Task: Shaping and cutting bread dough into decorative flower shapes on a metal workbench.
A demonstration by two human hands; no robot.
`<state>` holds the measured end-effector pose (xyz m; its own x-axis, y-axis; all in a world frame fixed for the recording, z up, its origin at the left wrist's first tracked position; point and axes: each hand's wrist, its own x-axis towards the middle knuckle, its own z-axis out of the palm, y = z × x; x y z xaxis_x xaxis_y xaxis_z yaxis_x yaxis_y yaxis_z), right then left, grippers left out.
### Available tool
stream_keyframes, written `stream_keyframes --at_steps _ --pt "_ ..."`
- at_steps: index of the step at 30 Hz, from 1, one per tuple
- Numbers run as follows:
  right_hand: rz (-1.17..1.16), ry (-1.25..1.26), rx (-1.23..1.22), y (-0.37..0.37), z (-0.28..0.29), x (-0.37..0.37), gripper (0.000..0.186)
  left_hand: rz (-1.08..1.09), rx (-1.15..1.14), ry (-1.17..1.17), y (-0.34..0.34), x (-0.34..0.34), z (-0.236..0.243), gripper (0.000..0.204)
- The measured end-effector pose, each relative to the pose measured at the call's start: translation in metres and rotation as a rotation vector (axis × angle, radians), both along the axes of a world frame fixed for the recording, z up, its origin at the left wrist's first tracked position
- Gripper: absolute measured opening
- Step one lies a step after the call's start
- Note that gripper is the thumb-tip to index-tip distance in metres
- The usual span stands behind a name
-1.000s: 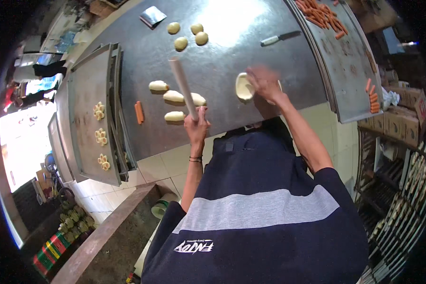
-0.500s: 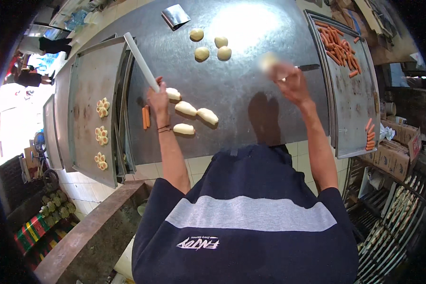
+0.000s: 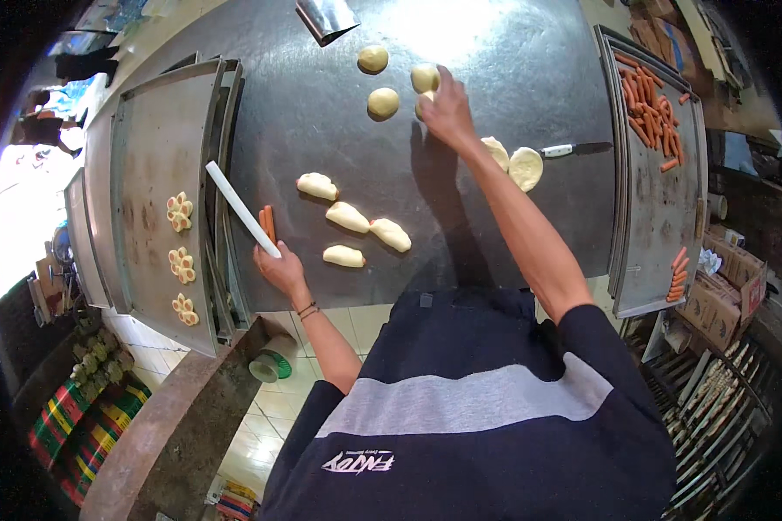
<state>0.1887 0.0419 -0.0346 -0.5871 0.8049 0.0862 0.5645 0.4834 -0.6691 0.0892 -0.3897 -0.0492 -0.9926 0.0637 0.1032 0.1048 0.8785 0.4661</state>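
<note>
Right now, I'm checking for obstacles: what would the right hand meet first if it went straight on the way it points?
Most likely the pair of dough balls lying right at the fingertips of the right hand; from this single view, whether they touch is hard to tell.

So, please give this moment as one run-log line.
left hand: at near end of white rod | right hand: at dough balls | nearby: dough rolls, flattened dough pieces, knife

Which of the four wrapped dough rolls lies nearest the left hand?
The lowest roll in the picture, closest to the person's edge of the table; the other three all lie farther from the left hand.
</note>
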Motion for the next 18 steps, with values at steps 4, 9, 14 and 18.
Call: stream_keyframes --at_steps 4,9,14,18 --pt "-0.113 -0.176 0.011 -0.016 -0.012 -0.029 0.070 0.073 0.074 -0.076 0.009 0.005 0.014 0.041" --pt "0.109 0.143 -0.592 0.014 0.006 0.025 0.046 -0.156 0.399 0.029 0.049 0.017 0.046 0.042" --pt "0.254 0.140 -0.434 -0.070 0.093 0.172 0.048 -0.366 0.271 -0.032 0.111 0.056 0.070 0.038" --pt "0.488 -0.056 -0.253 -0.116 0.060 0.260 0.058 -0.593 0.445 -0.226 0.155 0.102 0.074 0.033"
